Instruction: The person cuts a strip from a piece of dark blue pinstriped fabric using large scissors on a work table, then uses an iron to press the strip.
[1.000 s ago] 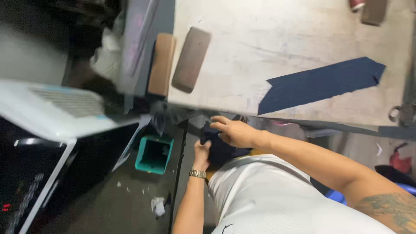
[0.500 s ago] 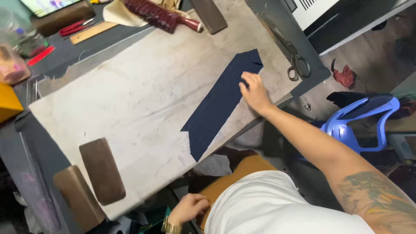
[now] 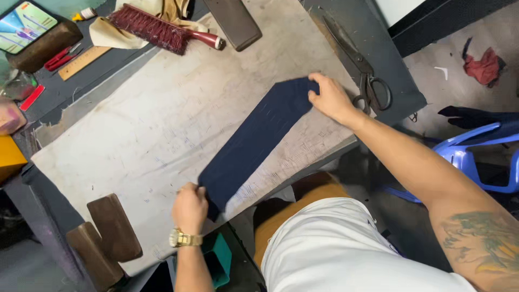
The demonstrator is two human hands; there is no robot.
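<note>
Here, a padded work table (image 3: 135,135) covered in pale, marked cloth is seen from above, with a long strip of navy fabric (image 3: 254,143) laid flat across its near half. At the far left, two dark wooden blocks (image 3: 105,238) are stacked at the table's near corner. Just to their right, the left hand (image 3: 189,207), with a gold watch at the wrist, is closed over the strip's lower end, which appears pinched between thumb and fingers at the table's near edge. The strip's long axis is run diagonally, up and to the right, from that hand to the right hand (image 3: 331,98), whose fingers are curled on the pointed upper end, pressing or lightly gripping it; which cannot be told. Both ends are thus covered, one hand at each. Open table surface is left above and to the left of the strip, while little room is left below it before the edge. A pair of large scissors (image 3: 359,67) is lying just beyond the right hand, and a red-handled brush (image 3: 162,30) is lying at the far side.
</note>
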